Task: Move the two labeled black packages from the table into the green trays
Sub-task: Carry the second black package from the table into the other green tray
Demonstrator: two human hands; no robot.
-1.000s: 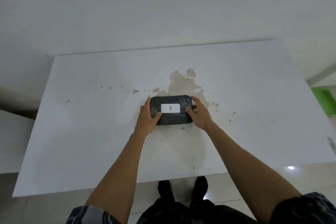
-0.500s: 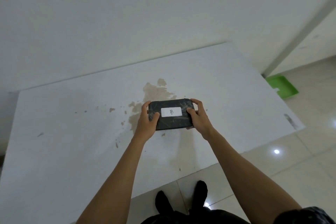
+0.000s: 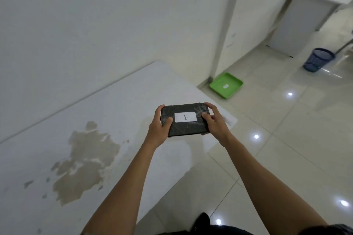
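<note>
A black wrapped package (image 3: pixel 186 127) with a white label marked "B" is lifted above the right end of the white table (image 3: pixel 118 105). My left hand (image 3: pixel 157 131) grips its left end and my right hand (image 3: pixel 215 123) grips its right end. A green tray (image 3: pixel 232 82) with a small white label inside lies on the tiled floor beyond the table's right end, next to the wall corner. Only this one package and one tray are in view.
The table top carries a large brownish stain (image 3: pixel 86 160). A blue mesh waste bin (image 3: pixel 318 60) stands on the floor at the far right, near a white cabinet (image 3: pixel 298 19). My dark shoe (image 3: pixel 201 219) shows at the bottom on glossy tiles.
The package has come up off the table and travelled right with both hands still on it. The view has swung right, bringing the whole green tray and the floor into sight.
</note>
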